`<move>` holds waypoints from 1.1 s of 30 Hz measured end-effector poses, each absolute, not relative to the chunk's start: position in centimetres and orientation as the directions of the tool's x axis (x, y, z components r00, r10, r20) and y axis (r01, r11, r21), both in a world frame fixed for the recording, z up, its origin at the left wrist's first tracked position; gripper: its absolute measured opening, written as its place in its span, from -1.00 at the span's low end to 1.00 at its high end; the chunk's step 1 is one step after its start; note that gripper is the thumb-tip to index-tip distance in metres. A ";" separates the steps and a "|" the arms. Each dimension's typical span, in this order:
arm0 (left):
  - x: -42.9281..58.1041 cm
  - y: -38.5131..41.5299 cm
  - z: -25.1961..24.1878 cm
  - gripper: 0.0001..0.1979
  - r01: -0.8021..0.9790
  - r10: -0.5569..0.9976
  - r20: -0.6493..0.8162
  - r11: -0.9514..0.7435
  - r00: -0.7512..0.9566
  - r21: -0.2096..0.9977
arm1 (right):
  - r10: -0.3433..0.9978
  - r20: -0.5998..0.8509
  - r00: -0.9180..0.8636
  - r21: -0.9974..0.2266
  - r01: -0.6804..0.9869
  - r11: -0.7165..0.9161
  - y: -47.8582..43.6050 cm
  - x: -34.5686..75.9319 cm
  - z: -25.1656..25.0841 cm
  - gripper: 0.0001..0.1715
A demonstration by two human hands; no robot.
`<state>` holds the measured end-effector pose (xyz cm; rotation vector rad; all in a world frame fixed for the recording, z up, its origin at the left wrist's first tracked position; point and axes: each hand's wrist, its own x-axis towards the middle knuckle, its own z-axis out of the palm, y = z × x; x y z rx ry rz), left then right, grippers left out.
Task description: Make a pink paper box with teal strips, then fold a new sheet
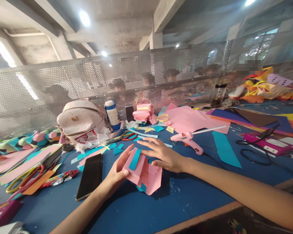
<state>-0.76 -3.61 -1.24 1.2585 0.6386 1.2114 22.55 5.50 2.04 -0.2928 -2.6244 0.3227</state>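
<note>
A folded pink paper piece (144, 174) with teal strips glued on it lies on the blue table (146, 208) in front of me. My left hand (118, 170) cups its left side, the thumb pressed on the pink paper. My right hand (162, 154) lies flat on the piece's upper right part with fingers stretched out leftward. A pink glue gun (189, 141) rests just behind my right hand, a white glue stick poking out to the right.
A black phone (90, 175) lies to the left. Scissors (21, 177), paper scraps and a pale backpack (79, 122) fill the left side. Pink and teal sheets (224, 149), cables and a pink box (268, 144) lie right. A perforated metal screen (88, 81) stands behind, people beyond it.
</note>
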 end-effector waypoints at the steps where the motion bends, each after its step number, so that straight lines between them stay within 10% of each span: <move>1: -0.8 -3.6 -1.3 -0.05 -0.328 0.923 0.239 -0.135 0.302 0.935 | 0.270 0.432 -0.861 -0.281 0.156 0.947 5.6 22.6 2.0 -0.19; 33: -1.0 -3.2 -1.9 -0.04 -0.306 0.927 0.268 -0.183 0.263 0.934 | 0.100 0.401 -0.910 -0.198 0.021 0.980 2.5 21.7 2.4 -0.08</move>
